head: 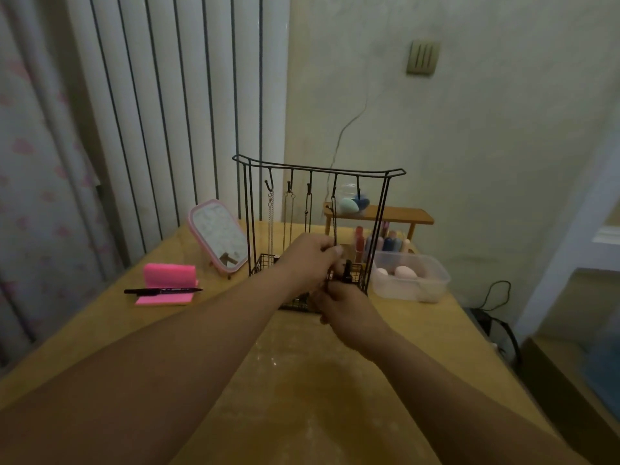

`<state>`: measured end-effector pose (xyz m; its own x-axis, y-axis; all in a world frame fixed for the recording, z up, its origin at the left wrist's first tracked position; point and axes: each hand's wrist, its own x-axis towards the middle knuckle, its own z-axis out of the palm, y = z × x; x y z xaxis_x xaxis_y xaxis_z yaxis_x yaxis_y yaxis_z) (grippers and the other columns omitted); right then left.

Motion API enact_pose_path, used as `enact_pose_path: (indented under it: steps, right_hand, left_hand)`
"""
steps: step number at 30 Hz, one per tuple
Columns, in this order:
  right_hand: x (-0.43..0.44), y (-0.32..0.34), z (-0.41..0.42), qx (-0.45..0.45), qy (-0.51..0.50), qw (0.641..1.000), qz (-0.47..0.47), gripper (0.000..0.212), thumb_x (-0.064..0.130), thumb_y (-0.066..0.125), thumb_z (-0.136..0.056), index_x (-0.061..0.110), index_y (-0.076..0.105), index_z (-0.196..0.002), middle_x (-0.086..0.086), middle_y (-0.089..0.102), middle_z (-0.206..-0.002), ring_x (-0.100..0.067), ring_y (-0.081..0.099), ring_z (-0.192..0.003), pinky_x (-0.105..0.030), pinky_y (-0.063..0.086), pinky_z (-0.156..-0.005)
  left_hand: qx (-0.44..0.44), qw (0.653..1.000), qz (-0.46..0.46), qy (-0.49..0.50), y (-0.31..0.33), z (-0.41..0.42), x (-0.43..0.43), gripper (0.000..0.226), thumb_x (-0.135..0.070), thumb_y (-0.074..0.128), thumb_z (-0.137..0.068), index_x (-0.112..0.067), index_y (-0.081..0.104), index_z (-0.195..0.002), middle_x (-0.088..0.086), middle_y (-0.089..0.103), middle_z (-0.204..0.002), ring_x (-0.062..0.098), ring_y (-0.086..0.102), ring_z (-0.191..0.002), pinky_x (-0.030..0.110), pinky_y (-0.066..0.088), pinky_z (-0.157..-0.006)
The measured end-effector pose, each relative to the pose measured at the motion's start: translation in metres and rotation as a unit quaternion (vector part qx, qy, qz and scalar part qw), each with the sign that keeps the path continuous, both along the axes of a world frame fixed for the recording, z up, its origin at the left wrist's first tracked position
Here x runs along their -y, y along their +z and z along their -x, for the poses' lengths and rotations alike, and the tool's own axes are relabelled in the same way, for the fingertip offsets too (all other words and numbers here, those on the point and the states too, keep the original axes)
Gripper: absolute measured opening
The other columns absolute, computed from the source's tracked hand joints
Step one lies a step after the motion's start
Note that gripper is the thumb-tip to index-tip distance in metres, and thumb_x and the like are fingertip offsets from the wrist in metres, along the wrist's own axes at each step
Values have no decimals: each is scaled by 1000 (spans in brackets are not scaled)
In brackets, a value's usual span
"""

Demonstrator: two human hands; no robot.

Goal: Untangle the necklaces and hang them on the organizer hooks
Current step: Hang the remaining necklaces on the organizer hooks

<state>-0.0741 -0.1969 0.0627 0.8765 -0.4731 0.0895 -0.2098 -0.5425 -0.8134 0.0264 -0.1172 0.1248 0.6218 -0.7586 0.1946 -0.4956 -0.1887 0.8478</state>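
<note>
Black wire organizer (250,196) base hidden behind left hand (307,260), right hand (345,310); both grips unclear, chain (334,219) blurred

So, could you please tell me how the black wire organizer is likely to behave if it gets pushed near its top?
The black wire organizer looks light, being thin open wire. It is tall over a small basket base, so it would probably tip or slide.

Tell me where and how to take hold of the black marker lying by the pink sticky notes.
Take the black marker around the middle of its barrel, coming down from above with the grip closing across its narrow width. It lies flat and lengthwise left to right, resting on the pink sticky notes, so the top is open and the long sides are probably easiest to pinch.
</note>
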Motion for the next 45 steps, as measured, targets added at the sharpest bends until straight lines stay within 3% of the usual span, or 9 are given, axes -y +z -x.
enact_pose_path:
  steps: [8,12,15,24,29,34,37,39,45]
  right_hand:
    - [-10,-24,53,5,-34,999,-16,20,24,56,-106,19,72,-97,2,74,-93,-13,68,-81,-26,55,-71]
    - [-9,-24,74,-9,-42,999,-30,16,23,59,-105,19,74,-103,2,76,-92,-10,69,-74,-16,51,-60]
    - [-8,-23,84,-26,-30,999,-17,14,26,62,-104,22,75,-106,5,77,-93,-6,70,-77,-13,49,-62]
    - [4,-17,77,-88,-9,996,26,13,25,65,-102,21,75,-109,4,75,-95,-9,70,-82,-18,51,-63]
    - [20,19,42,4,-19,999,50,16,25,61,-103,19,72,-113,5,72,-98,-8,69,-89,-27,57,-80]
    - [48,41,-19,31,-47,987,148,17,26,62,-103,20,73,-115,12,68,-98,-6,63,-93,-28,52,-85]
    - [62,34,-48,-10,-43,965,258,15,25,62,-102,23,74,-113,8,70,-102,-11,63,-96,-28,47,-84]
    - [66,22,-63,-64,-28,944,324,12,24,63,-100,26,72,-109,6,70,-99,-13,65,-91,-31,54,-82]
    - [68,3,-81,-180,1,900,397,17,9,62,-96,22,68,-106,1,64,-89,-19,66,-83,-38,61,-81]
  left_hand:
    - [-92,996,-2,-1,-23,10,-29,19,-22,54,-108,-16,72,-109,6,74,-95,8,59,-68,20,49,-61]
    - [-124,992,12,17,-22,14,-43,20,-18,53,-108,-13,72,-109,6,72,-93,10,59,-69,21,51,-63]
    - [-119,993,10,25,-20,17,-49,19,-15,53,-108,-11,72,-109,9,73,-95,10,60,-69,22,52,-64]
    - [-23,998,-25,48,-24,15,-42,16,-18,56,-107,-17,71,-101,8,74,-97,15,66,-77,26,56,-66]
    - [68,995,-16,71,-18,-2,-32,17,-24,58,-106,-25,70,-94,2,70,-92,24,70,-84,45,62,-78]
    - [91,992,2,83,-17,-21,-13,14,-24,58,-107,-24,70,-99,-1,65,-86,20,68,-78,39,59,-71]
    - [100,990,-19,94,-27,-32,-1,17,-23,58,-106,-24,69,-94,-3,62,-80,16,62,-75,28,47,-61]
    - [109,989,-38,96,-36,-37,6,21,-22,58,-106,-22,70,-89,-2,63,-78,15,60,-73,27,41,-58]
    - [104,990,-63,76,-67,-45,19,23,-19,56,-105,-16,71,-89,5,70,-87,23,71,-79,49,62,-78]
